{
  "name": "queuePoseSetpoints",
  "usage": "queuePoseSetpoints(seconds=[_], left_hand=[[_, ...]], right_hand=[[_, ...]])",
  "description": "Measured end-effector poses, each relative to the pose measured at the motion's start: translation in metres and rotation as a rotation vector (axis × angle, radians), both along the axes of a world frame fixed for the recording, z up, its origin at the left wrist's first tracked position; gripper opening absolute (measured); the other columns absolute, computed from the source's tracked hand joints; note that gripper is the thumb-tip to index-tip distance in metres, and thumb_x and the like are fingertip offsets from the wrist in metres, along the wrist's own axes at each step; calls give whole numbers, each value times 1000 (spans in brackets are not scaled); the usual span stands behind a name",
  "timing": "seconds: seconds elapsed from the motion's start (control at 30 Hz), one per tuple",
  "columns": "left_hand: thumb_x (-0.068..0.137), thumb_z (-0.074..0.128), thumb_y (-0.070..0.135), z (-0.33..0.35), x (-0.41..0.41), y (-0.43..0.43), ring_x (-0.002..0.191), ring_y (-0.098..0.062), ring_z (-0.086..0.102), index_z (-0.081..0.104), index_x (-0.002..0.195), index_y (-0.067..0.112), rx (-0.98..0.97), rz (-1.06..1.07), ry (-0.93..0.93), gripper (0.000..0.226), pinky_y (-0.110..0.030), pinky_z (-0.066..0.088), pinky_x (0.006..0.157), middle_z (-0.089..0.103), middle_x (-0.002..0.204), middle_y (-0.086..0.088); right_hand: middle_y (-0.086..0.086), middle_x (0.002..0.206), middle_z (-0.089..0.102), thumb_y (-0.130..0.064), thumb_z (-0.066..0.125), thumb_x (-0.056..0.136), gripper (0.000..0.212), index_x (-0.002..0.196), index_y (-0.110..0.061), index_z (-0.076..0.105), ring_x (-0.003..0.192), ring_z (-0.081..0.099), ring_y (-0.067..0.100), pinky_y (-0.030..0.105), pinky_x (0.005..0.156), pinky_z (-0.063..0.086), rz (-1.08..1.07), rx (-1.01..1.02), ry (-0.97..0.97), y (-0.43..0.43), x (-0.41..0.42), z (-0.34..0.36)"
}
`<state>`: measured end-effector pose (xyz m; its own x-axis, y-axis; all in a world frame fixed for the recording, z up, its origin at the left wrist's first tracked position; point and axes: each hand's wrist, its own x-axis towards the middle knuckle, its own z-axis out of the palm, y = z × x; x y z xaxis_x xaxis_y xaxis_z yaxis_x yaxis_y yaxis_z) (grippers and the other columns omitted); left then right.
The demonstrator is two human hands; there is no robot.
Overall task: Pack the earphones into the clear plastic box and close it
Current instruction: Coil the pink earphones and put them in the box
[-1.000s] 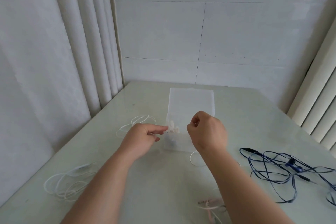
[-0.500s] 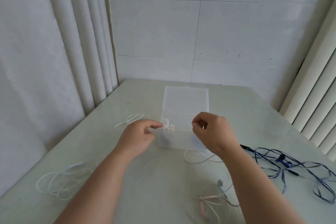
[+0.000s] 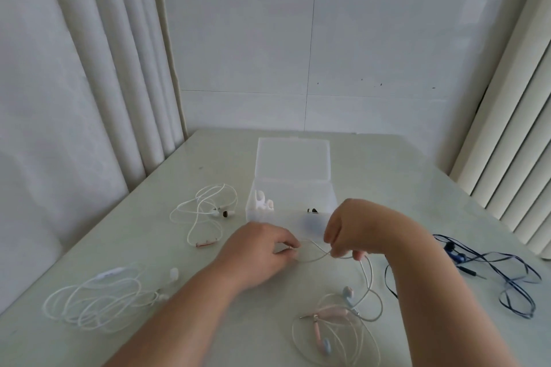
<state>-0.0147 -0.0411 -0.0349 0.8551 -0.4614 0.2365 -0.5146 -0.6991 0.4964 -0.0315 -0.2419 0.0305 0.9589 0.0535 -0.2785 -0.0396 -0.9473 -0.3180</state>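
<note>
My left hand [image 3: 256, 250] and right hand [image 3: 357, 229] have come back from the box's [image 3: 293, 186] near edge to just in front of it, and both now pinch the cable [image 3: 313, 259] there.

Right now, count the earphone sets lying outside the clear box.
4. Far white set left of the clear box; near white set front-left; pink-and-blue set front-centre, cable in left hand, right hand; dark blue set right. Arms may hide more.
</note>
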Motion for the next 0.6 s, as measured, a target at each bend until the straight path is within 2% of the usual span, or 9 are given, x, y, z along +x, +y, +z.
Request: queuePoseSetpoints(seconds=[0.07, 0.1, 0.13, 0.2, 0.27, 0.33, 0.4, 0.5, 0.6], left_hand=[[85, 67, 43, 1, -1, 0, 61, 5, 45, 71, 106, 39, 12, 10, 8, 22, -2, 28, 56, 64, 77, 21], [84, 67, 44, 2, -1, 0, 61, 6, 45, 71, 108, 40, 14, 9, 17, 24, -2, 28, 56, 67, 84, 19], [84, 67, 45, 2, -2, 0, 61, 9, 46, 70, 109, 40, 16, 6, 29, 26, -1, 29, 57, 66, 83, 19], [83, 68, 46, 1, -2, -1, 60, 19, 47, 69, 111, 40, 13, -2, 61, 29, -2, 30, 57, 54, 66, 27], [81, 71, 46, 0, -1, -2, 61, 23, 47, 69, 112, 39, -12, 1, 96, 32, -4, 32, 58, 51, 63, 33], [76, 74, 48, 0, 1, -1, 62, 21, 49, 68, 113, 39, -57, -4, 131, 38, -7, 33, 61, 63, 83, 31], [73, 77, 47, -3, 4, 2, 60, 15, 51, 68, 108, 42, -93, 4, 144, 36, -14, 38, 64, 67, 90, 26], [80, 70, 42, -2, 10, 7, 57, 2, 53, 68, 83, 42, -149, 26, 91, 4, -27, 49, 65, 65, 70, 21], [85, 64, 34, 6, 11, 12, 60, -7, 56, 66, 75, 27, -428, 21, 92, 12, -28, 48, 67, 64, 60, 12]], right_hand=[[-3, 69, 69, -25, 77, 74, 24, 97, -19, 75, 60, 64, 14, 25, 73, 54, 4, -170, 55, 2, -1, -1], [-3, 64, 65, -27, 77, 74, 22, 93, -16, 75, 64, 63, 16, 26, 75, 53, -2, -230, 63, 3, -1, -2], [-3, 64, 62, -27, 77, 74, 19, 86, -13, 74, 68, 63, 18, 26, 74, 52, -1, -264, 69, 5, 0, -4], [-2, 72, 68, -23, 73, 76, 13, 81, -12, 76, 77, 67, 19, 26, 73, 51, 12, -249, 62, 5, 0, -6], [-2, 79, 72, -23, 70, 80, 14, 83, -12, 78, 74, 65, 13, 23, 68, 50, 19, -147, 17, 5, -1, -4], [-3, 74, 72, -27, 67, 82, 17, 77, -15, 76, 57, 55, 5, 21, 56, 42, 38, 2, -59, 7, -1, 0], [-6, 69, 72, -28, 67, 82, 15, 72, -19, 74, 51, 52, 0, 19, 54, 39, 38, 182, -128, 10, -1, 3], [-10, 58, 67, -27, 69, 83, 13, 71, -21, 72, 51, 50, 3, 20, 54, 39, -14, 435, -217, 13, -3, 7], [-5, 52, 62, -19, 69, 80, 13, 71, -11, 72, 44, 38, 8, 19, 46, 30, -79, 638, -281, 9, -5, 13]])
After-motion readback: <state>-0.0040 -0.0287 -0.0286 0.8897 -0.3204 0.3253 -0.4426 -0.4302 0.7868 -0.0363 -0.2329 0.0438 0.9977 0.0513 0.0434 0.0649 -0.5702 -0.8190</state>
